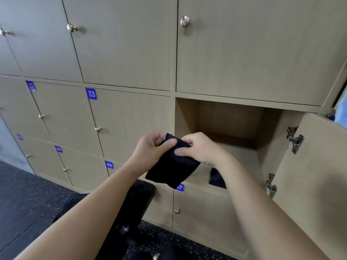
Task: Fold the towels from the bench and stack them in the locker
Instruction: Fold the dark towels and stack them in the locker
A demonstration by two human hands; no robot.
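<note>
Left hand (153,147) and right hand (199,149) both pinching top edge of folded black towel (172,166), holding it in front of open locker (221,117); second dark towel (216,178) lying inside.

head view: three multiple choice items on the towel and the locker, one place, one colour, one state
1. Where is the towel? A) in front of the open locker B) on the floor C) hung on a knob
2. Its colour? A) white B) black C) blue
3. The open locker's door? A) shut B) swung open C) removed
Answers: A, the left hand and right hand hold it before the opening; B, the cloth is black; B, its hinges show.
</note>
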